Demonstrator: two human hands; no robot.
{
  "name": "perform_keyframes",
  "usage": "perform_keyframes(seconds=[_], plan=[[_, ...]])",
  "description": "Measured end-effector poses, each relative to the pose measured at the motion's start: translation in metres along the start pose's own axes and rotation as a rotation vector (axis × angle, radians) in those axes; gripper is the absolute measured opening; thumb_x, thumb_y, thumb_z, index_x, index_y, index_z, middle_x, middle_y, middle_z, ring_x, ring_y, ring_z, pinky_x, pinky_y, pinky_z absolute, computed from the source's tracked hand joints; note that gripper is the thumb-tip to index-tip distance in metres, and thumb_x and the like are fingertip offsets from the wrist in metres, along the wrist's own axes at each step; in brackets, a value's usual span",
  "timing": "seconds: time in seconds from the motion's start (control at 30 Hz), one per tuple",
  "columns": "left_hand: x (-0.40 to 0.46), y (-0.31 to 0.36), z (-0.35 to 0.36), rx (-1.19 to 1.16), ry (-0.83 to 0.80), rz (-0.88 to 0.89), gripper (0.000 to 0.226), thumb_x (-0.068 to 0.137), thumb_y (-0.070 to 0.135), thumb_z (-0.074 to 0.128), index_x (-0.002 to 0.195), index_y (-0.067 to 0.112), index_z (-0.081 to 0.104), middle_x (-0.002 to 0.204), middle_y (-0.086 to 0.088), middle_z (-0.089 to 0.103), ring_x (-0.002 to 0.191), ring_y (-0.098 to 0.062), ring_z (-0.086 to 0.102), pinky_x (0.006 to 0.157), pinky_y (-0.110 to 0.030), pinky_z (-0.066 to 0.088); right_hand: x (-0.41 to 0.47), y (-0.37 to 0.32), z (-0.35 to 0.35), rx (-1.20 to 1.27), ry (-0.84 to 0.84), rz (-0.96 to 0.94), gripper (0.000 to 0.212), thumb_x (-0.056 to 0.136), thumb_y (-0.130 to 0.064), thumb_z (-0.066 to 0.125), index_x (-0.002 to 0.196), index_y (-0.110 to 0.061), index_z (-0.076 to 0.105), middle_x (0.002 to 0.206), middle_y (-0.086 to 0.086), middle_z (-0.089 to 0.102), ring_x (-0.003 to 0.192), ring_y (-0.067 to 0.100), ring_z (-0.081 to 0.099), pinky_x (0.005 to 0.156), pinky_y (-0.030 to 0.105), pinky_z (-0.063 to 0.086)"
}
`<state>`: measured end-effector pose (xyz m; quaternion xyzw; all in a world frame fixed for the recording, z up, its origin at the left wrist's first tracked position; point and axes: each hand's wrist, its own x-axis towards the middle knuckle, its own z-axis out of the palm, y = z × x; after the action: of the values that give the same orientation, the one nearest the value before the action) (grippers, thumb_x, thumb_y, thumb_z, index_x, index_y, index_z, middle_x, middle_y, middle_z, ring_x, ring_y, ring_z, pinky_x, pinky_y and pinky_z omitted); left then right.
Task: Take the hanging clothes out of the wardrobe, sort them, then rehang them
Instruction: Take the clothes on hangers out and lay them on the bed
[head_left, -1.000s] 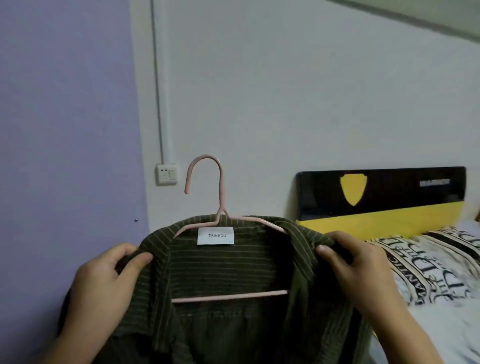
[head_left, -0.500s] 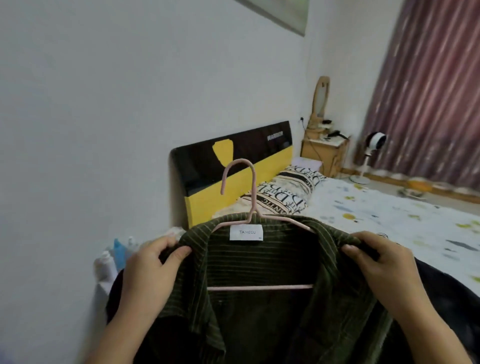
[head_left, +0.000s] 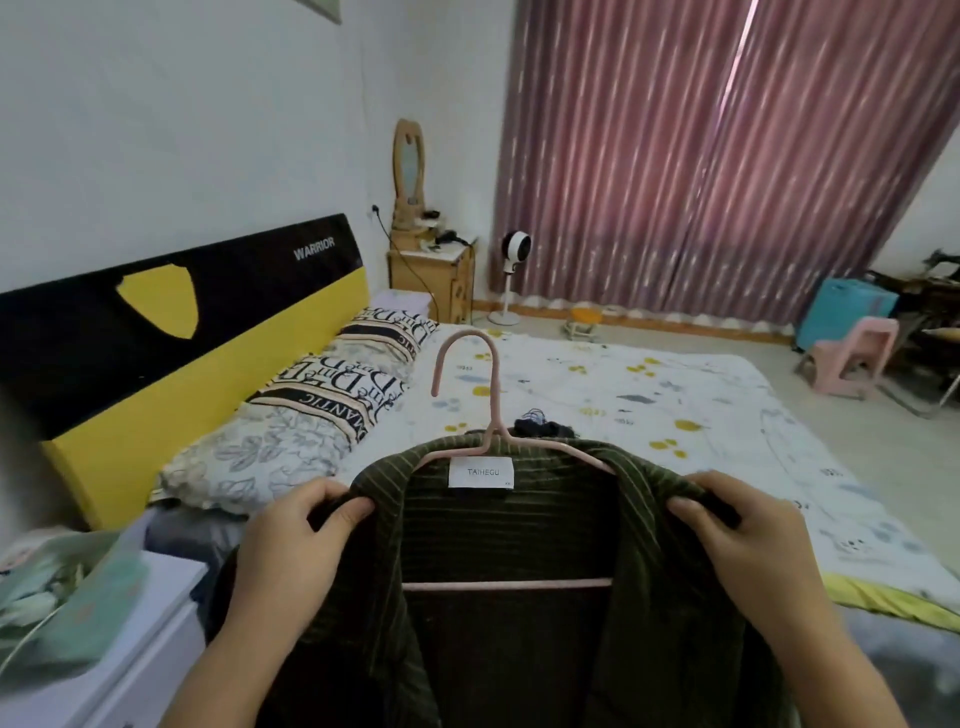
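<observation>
A dark green striped shirt with a white neck label hangs on a pink hanger, held up in front of me over the bed. My left hand grips the shirt's left shoulder, thumb on top of the collar edge. My right hand grips the right shoulder the same way. The hanger's hook points up and is free. A small dark garment lies on the bed just behind the shirt. The wardrobe is out of view.
The bed with a white patterned sheet fills the middle, with pillows by the black-and-yellow headboard. A white cabinet stands at lower left. Further off are a bedside table, a fan, pink curtains and a pink chair.
My view has swung right from the wall and socket to the bed and curtains. Both hands carried the shirt on its hanger along, keeping the same grip.
</observation>
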<state>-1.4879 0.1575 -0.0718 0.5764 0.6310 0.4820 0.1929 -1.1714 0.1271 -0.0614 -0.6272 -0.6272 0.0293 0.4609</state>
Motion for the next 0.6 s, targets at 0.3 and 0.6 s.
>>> perform_keyframes(seconds=[0.3, 0.6], plan=[[0.047, 0.025, 0.121, -0.033, -0.135, 0.017, 0.033, 0.079, 0.014, 0.071, 0.057, 0.032, 0.054, 0.065, 0.009, 0.060, 0.067, -0.003, 0.051, 0.062, -0.019, 0.037, 0.048, 0.086, -0.024, -0.074, 0.015, 0.100, 0.031, 0.077, -0.007, 0.074, 0.070, -0.034, 0.060, 0.060, -0.020, 0.060, 0.071, -0.011, 0.057, 0.059, 0.006, 0.039], [0.140, 0.004, 0.208, -0.011, -0.252, -0.002, 0.026, 0.082, 0.017, 0.068, 0.062, 0.029, 0.057, 0.069, 0.005, 0.063, 0.069, -0.010, 0.054, 0.059, -0.023, 0.038, 0.126, 0.152, 0.026, -0.124, -0.031, 0.232, 0.035, 0.078, -0.011, 0.073, 0.059, -0.031, 0.052, 0.058, -0.007, 0.061, 0.067, 0.004, 0.057, 0.056, 0.017, 0.036]])
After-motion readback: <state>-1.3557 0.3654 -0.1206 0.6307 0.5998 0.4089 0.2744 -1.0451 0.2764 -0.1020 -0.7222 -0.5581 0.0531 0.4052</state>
